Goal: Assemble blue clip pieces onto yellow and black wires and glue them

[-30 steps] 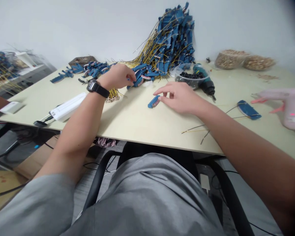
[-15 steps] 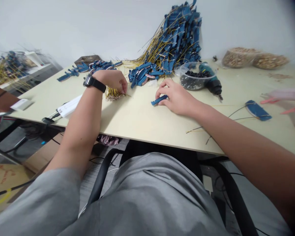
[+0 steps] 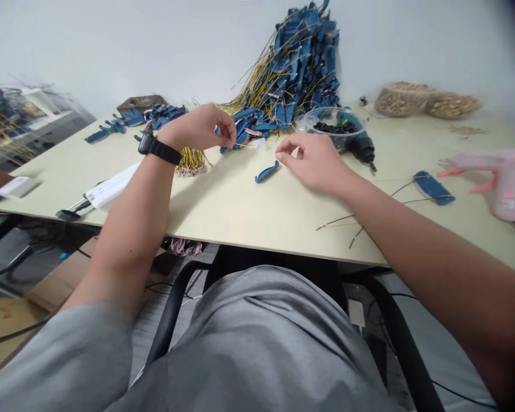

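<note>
My left hand (image 3: 217,129), with a black watch on the wrist, pinches a thin yellow wire (image 3: 242,145) that points right across the table. Below that hand lies a bundle of yellow and black wires (image 3: 191,161) with small pale ends. My right hand (image 3: 311,159) is closed with thumb and forefinger together; whatever is between them is too small to make out. A small curved blue piece (image 3: 266,171) lies on the table just left of and below the right fingertips, apart from them. A scrap of clear plastic (image 3: 260,143) is between the hands.
Behind stands a tall heap of blue pieces with wires (image 3: 306,68). To the right are a tub of black parts (image 3: 332,129), a drill (image 3: 363,147), bags of pale pieces (image 3: 403,100), a wired blue piece (image 3: 434,187) and a pink glue gun (image 3: 508,177). A white tool (image 3: 111,186) is left.
My right hand has let go of the blue piece, which now lies on the table. My left hand has lifted away from the bundle and moved right with a wire.
</note>
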A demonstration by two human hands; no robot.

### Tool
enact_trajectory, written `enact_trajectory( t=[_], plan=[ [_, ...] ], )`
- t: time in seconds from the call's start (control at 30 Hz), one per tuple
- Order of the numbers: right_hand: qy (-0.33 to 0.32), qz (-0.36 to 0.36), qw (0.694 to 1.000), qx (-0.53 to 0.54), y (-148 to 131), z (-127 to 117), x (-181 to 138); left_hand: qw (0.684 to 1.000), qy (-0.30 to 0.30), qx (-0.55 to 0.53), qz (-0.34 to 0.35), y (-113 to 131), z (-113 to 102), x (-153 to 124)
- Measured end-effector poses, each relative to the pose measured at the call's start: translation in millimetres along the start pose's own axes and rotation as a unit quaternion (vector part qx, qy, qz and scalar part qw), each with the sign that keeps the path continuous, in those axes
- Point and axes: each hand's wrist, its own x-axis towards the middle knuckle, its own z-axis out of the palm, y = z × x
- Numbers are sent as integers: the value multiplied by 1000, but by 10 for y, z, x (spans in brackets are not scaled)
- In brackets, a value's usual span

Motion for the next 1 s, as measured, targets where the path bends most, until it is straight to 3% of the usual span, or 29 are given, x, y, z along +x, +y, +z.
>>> enact_trajectory(
  t=[0.17,0.5,1.0],
  plan=[
    [-9,34,999,23,6,80,54,998,13,-50,30,235,111,54],
    [-2,23,997,69,67,113,83,996,-20,-83,11,414,198,72],
    [-13,37,999,0,57,17,90,994,-30,-83,64,222,272,168]
  ],
)
